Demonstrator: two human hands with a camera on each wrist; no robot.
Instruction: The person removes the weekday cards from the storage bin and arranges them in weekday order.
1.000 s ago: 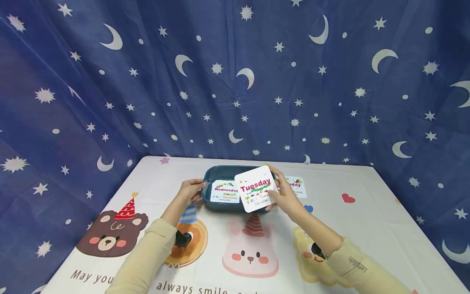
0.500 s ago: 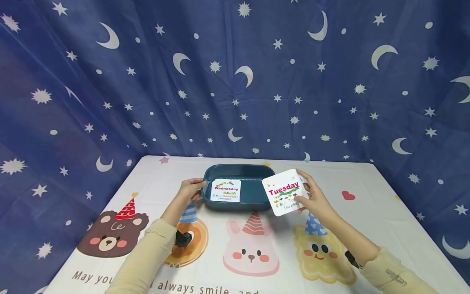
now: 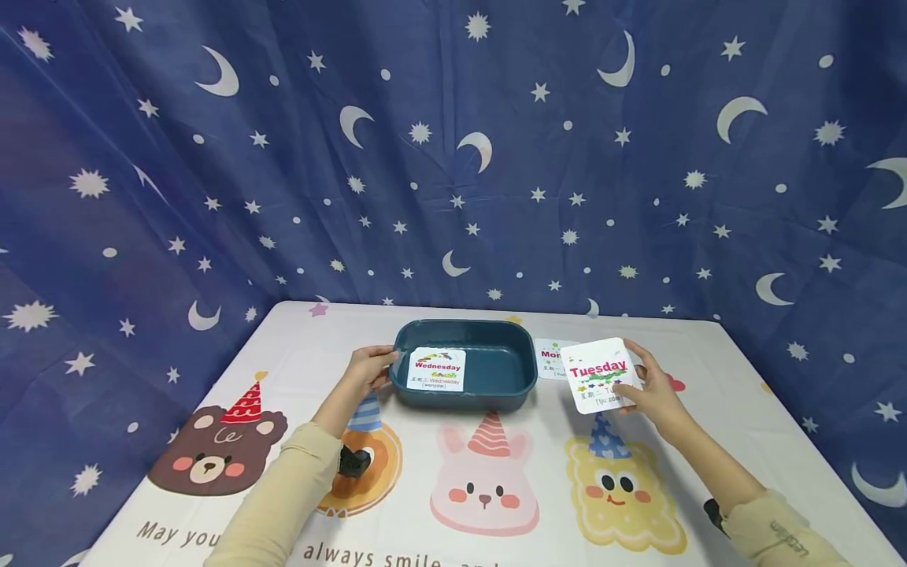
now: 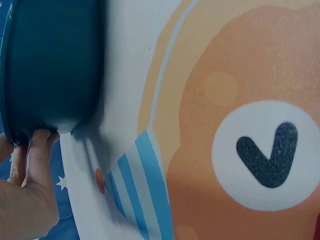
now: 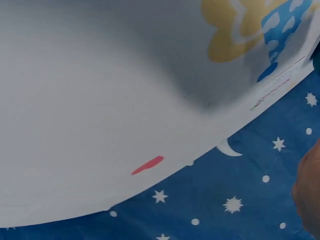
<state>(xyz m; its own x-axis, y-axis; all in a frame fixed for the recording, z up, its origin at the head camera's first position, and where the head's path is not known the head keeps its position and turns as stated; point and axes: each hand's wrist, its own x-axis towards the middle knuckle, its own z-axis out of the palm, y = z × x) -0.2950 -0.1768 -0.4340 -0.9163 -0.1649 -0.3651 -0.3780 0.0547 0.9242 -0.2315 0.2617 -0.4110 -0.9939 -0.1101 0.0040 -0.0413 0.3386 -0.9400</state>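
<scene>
My left hand (image 3: 368, 368) grips the left end of a dark teal basin (image 3: 499, 370), thumb at the rim and fingers under the outer wall; the left wrist view shows this hand (image 4: 30, 195) close on the basin (image 4: 52, 65). Inside the basin's left half lies a white "Wednesday" card (image 3: 436, 370). Right of the basin, my right hand (image 3: 653, 394) pinches a white "Tuesday" card (image 3: 598, 375) by its right edge, held tilted above the table. It partly covers a "Monday" card (image 3: 550, 359) lying on the table. Only a sliver of the right hand (image 5: 307, 192) enters the right wrist view.
A white table cover (image 3: 397, 504) with printed cartoon animals and lettering lies under everything. Behind the table hangs a blue curtain (image 3: 453, 173) with moons and stars. A printed red heart (image 3: 676, 383) is partly behind the right hand.
The right hand has carried the "Tuesday" card from over the basin's right side out to the right, past the basin. The "Monday" card shows its left part now. The left hand stays at the basin.
</scene>
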